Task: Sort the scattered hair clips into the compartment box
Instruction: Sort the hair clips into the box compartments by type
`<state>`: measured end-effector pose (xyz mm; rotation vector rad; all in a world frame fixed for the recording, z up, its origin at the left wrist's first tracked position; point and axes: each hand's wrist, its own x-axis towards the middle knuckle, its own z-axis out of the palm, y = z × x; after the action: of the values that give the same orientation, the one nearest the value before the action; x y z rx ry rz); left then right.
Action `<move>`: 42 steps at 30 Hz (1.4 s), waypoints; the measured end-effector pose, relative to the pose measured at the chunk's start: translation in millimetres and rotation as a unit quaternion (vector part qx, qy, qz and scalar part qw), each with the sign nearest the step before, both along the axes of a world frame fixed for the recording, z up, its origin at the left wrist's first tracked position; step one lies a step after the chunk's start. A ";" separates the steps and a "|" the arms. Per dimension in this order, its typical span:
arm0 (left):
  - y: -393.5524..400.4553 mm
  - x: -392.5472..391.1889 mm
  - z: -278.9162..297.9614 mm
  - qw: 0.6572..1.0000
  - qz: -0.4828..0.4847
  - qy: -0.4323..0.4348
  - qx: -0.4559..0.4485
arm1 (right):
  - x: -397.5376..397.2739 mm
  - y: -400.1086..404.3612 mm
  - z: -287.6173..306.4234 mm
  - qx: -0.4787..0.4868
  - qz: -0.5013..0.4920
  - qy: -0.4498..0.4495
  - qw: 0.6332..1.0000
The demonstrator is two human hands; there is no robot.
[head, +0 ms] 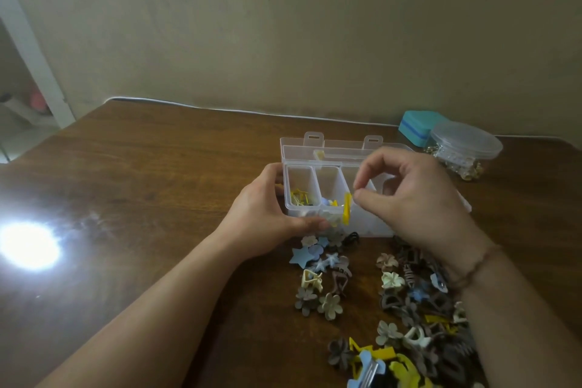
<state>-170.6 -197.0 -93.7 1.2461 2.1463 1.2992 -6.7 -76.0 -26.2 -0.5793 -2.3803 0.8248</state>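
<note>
Dim, soft focus; glare patch on table left; edges bowed.

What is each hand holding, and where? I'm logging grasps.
Right hand pinches the yellow clip's top end; left hand grips the compartment box's left front corner.

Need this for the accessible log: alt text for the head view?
A right hand pinches a yellow hair clip over a clear compartment box that the left hand grips; more scattered clips lie on the wooden table in front.
</note>
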 end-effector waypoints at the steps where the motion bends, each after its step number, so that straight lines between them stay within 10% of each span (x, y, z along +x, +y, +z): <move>1: -0.1 0.1 0.1 1.000 0.001 0.000 0.000 | -4.7 0.4 -6.2 0.035 -0.026 -0.013 0.999; 7: -0.3 0.4 0.1 1.000 0.001 0.001 0.000 | -0.2 -7.4 -9.3 0.150 -0.022 -0.024 0.988; 13: -0.6 0.9 1.2 1.000 0.001 -0.001 -0.001 | 32.5 -12.7 7.3 0.154 0.062 -0.299 0.940; 20: 1.4 1.1 0.4 1.000 0.004 0.007 -0.002 | 16.1 -24.3 -9.0 0.229 0.055 -0.346 0.908; 33: 0.8 0.7 -0.4 1.000 0.003 0.005 -0.001 | 20.2 -13.9 -6.1 0.159 0.080 -0.282 0.943; 38: 1.4 -0.3 -0.6 1.000 0.001 0.001 -0.001 | 16.5 -9.6 -1.2 0.002 0.082 -0.060 0.995; 42: 0.2 1.0 0.8 1.000 0.002 0.001 -0.005 | 1.5 -4.1 -10.7 0.062 -0.012 0.049 0.997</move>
<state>-169.6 -196.8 -93.0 1.2393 2.1548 1.2873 -5.2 -80.1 -37.0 -0.5037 -2.3119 0.6739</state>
